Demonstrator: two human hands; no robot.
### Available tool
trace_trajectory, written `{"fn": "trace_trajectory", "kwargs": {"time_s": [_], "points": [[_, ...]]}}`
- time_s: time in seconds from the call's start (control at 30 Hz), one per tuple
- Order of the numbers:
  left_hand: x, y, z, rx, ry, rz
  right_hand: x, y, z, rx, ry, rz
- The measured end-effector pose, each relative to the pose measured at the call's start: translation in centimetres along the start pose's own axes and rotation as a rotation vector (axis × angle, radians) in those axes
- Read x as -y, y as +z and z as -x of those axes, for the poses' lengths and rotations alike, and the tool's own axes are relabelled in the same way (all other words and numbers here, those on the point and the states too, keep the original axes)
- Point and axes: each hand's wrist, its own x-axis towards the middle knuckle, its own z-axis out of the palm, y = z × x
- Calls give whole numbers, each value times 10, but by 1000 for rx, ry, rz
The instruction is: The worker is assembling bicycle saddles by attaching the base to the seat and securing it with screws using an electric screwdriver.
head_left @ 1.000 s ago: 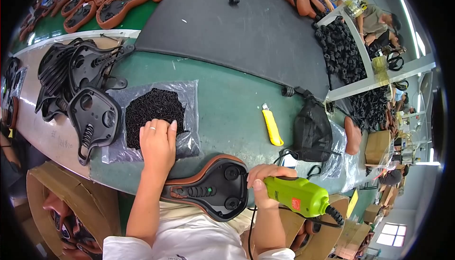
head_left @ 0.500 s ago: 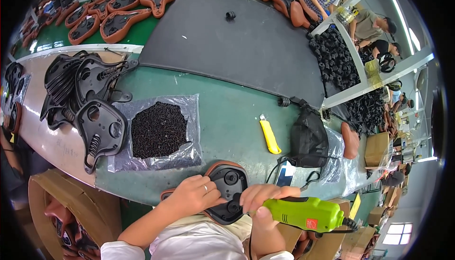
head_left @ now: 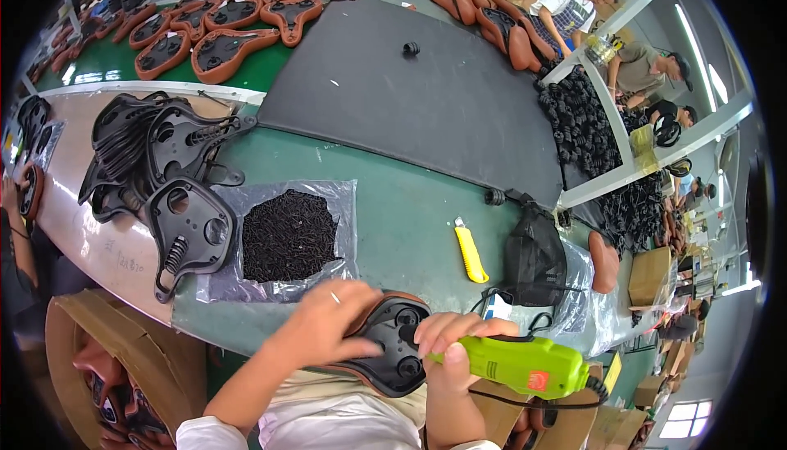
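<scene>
A brown bicycle saddle with a black underside (head_left: 385, 329) lies upside down at the table's near edge, against my body. My right hand (head_left: 447, 347) is closed around a lime-green electric screwdriver (head_left: 525, 365), held nearly level. Its black tip end points left and meets the saddle's underside; the exact contact point is hidden by my fingers. My left hand (head_left: 324, 327) is over the saddle's left part, thumb spread away from the fingers, slightly blurred, with nothing visible in it. Left of the saddle, black screws (head_left: 288, 237) fill an opened clear plastic bag (head_left: 348, 229).
Black saddle base plates (head_left: 193, 229) are stacked at left. A yellow utility knife (head_left: 470, 255) and a black bag (head_left: 534, 245) lie to the right. Beyond them stretches a dark mat (head_left: 410, 97). Cardboard boxes (head_left: 152, 360) with saddles stand below. Co-workers (head_left: 566, 11) are at far right.
My left hand has drawn back up and left from the screwdriver tip, its fingers spreading apart. The screwdriver stays at the saddle in my right hand. The whole view has shifted slightly.
</scene>
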Motion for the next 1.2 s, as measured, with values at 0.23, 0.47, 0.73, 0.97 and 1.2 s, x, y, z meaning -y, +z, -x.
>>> {"fn": "trace_trajectory", "kwargs": {"time_s": [0.23, 0.47, 0.73, 0.97, 1.2], "points": [[67, -20, 8, 67, -300, -749, -16, -10, -6, 118, -41, 251], [74, -21, 8, -60, -268, -663, -27, -6, -8, 144, -11, 217], [76, -16, 16, -85, -366, -682, -36, -4, -3, 183, 5, 298], [1, -1, 26, 128, -109, -129, -44, -6, -6, 265, 28, 356], [-21, 43, 55, 173, -55, -210, -28, -4, -4, 215, 14, 179]]}}
